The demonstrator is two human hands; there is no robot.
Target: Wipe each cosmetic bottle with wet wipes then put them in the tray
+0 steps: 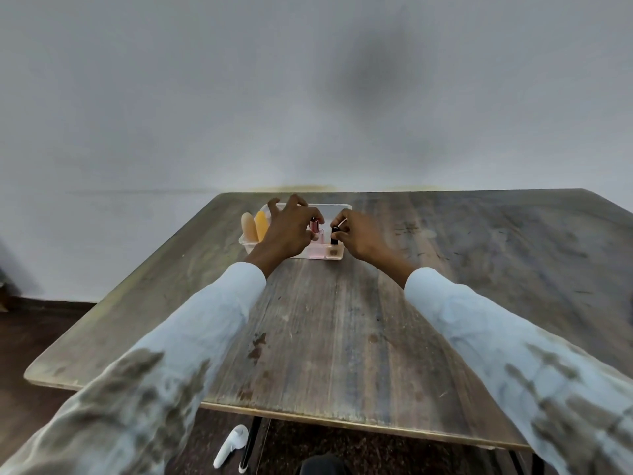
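The table (329,320) is worn, matt wood with rough grain and dark stains. The tray (246,242) is clear, smooth plastic (slightly glossy). A pink bottle (75,226) looks glassy; both sleeves (212,313) are soft pale cloth.

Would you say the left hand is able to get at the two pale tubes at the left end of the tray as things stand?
Probably yes. The tubes stand uncovered just left of the left hand, with nothing between them. However, its fingers pinch the pink bottle, which needs releasing first.

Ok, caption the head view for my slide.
Left hand holds a pink bottle, right hand a black bottle, over the tray.
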